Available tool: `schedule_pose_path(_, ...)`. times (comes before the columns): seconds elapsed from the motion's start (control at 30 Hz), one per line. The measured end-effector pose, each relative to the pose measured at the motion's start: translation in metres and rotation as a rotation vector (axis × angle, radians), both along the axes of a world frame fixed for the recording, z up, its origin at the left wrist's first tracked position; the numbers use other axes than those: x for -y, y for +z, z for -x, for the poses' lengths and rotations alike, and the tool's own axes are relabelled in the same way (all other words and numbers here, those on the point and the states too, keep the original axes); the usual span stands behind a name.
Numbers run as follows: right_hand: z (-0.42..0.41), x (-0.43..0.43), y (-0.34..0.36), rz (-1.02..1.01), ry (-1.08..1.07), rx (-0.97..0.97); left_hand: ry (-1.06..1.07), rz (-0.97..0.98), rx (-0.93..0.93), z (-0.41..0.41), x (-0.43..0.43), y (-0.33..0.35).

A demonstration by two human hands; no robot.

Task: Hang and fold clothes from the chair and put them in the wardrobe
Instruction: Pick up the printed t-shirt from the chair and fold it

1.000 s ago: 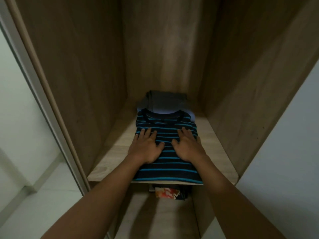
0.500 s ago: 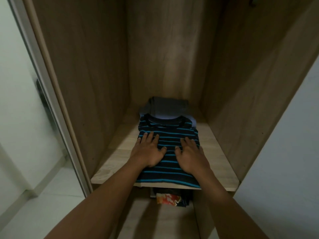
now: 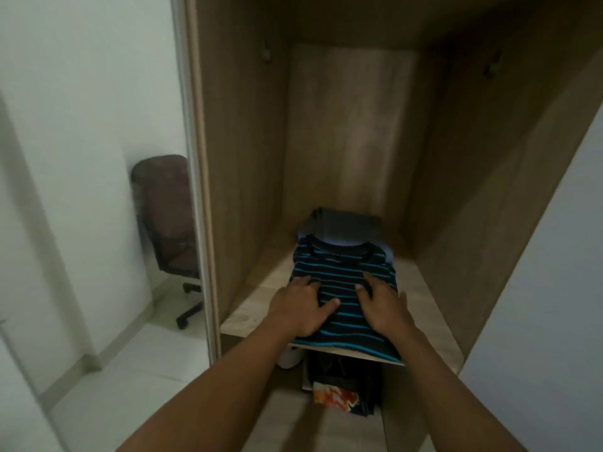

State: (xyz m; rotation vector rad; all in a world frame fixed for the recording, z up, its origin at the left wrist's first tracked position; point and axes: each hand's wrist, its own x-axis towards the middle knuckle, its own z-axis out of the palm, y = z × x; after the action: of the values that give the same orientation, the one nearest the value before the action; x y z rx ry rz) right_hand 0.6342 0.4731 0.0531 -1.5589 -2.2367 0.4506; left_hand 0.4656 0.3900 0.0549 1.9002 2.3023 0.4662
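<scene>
Head view, looking down into an open wooden wardrobe (image 3: 248, 132). Folded striped shirt (image 3: 342, 278), dark with blue stripes, lies flat on the shelf (image 3: 251, 313), collar toward the back, front hem just over the shelf's front edge. Left hand (image 3: 301, 306) flat on the shirt's left half, palm down, fingers spread, thumb pointing inward. Right hand (image 3: 385, 305) flat on the right half, palm down, fingers extended toward the back. Neither hand grips anything; both rest open on the fabric, close together but apart. Both forearms bare, reaching in from the bottom of frame.

Behind the striped shirt, at the back of the same shelf, sits another stack of folded clothes (image 3: 346, 226), grey and pale blue, the shirt's collar end overlapping its front edge. Below the shelf, in the lower compartment, a dark pile of clothes (image 3: 346, 376) with an orange and white patterned piece (image 3: 334, 398) at its front. Something white and rounded (image 3: 288, 357) shows just under the shelf's front edge, left of the dark pile; cannot tell what it is.

Left of the wardrobe, a brown office chair (image 3: 166, 210) on castors stands on the white tiled floor (image 3: 107, 383) against a white wall (image 3: 81, 109), partly cut off by the wardrobe's side frame. Chair seat looks bare; image is blurred there.
</scene>
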Motion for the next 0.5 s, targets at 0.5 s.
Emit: schedule_pose_path(0.5,0.12,0.381,-0.04,0.082,0.604,-0.121,0.631,-0.033,0.011,0.067,0.473,-0.026)
